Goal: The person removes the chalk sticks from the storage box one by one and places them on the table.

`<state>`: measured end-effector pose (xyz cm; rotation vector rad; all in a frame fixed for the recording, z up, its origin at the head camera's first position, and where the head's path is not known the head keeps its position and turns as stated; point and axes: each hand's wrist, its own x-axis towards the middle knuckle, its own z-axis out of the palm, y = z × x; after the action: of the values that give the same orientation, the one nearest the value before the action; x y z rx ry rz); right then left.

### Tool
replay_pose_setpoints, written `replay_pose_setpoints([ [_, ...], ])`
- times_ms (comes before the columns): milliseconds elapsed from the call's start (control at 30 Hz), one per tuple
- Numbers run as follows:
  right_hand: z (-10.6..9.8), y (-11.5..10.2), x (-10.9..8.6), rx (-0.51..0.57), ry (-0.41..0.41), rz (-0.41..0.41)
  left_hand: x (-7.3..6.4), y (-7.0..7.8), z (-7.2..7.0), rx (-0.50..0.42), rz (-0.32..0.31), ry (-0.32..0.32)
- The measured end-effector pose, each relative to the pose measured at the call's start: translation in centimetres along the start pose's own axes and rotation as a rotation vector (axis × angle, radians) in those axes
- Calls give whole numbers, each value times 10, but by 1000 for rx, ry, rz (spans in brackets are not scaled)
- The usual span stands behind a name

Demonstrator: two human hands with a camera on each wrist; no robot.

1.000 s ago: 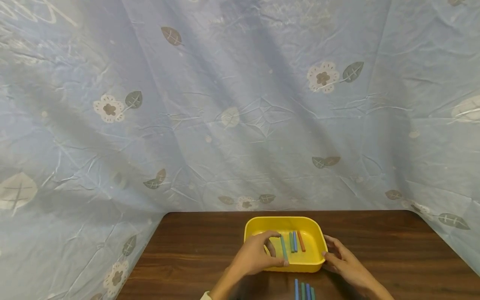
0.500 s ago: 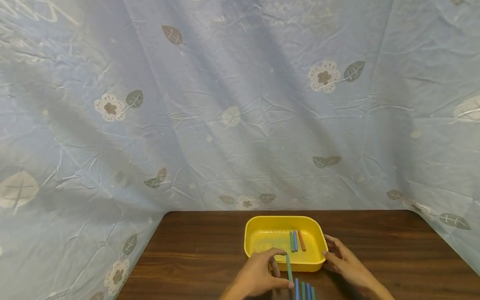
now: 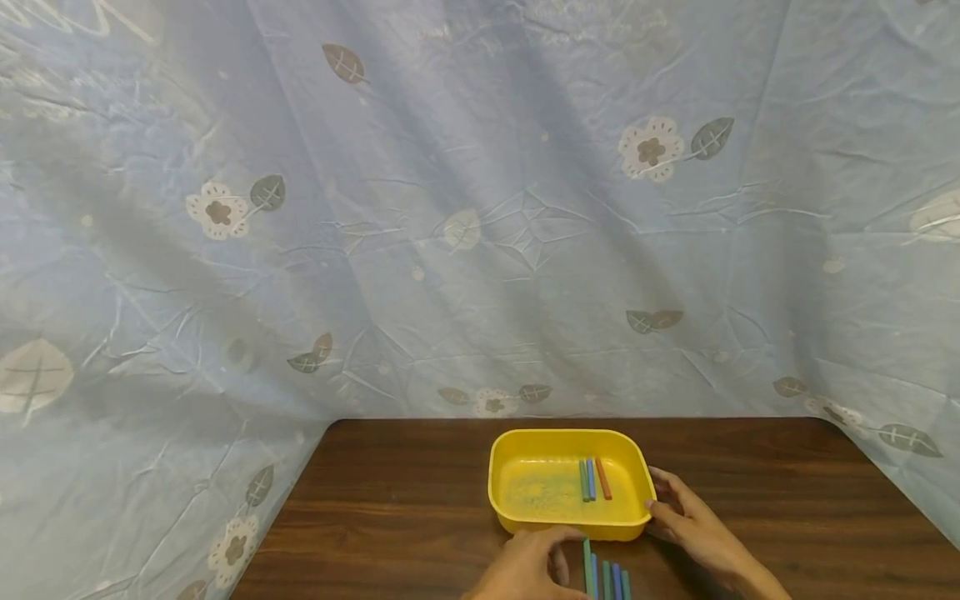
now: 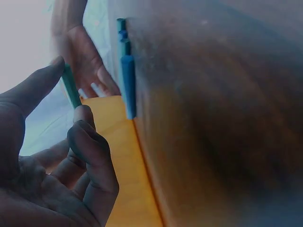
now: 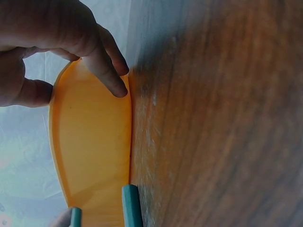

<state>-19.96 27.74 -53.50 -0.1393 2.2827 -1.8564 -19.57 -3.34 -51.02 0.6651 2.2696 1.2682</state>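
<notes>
My left hand (image 3: 528,568) pinches a green chalk stick (image 3: 587,567) by its two ends, between thumb and finger, near the left end of a row of chalk on the table. In the left wrist view this green chalk (image 4: 71,86) stands off the tabletop. The row has a blue chalk stick (image 3: 595,573) at its left, then green, blue and green ones. My right hand (image 3: 693,529) holds the right side of a yellow plastic tray (image 3: 600,532), thumb at the rim and fingers along the outer wall. Inside lie green (image 3: 583,482), blue (image 3: 591,480) and red (image 3: 603,480) chalk sticks.
Dark wood-grain table (image 3: 405,500) extends on both sides of the tray. Behind it hangs a pale blue curtain (image 3: 465,317) with leaf and flower prints. Chalk dust (image 3: 543,492) marks the tray's floor.
My left hand has lifted the green chalk stick out of the tray and carried it toward me, beside the row on the table. The right hand stays on the tray.
</notes>
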Motion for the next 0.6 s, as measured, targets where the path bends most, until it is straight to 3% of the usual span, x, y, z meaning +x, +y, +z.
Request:
replay_pose_setpoints([
  [367,0,-2,-1,0,5,2,5,-7,3,85,0,7],
  [600,1,-2,-1,-5,10,17,8,-9,5,115,-55,-8],
])
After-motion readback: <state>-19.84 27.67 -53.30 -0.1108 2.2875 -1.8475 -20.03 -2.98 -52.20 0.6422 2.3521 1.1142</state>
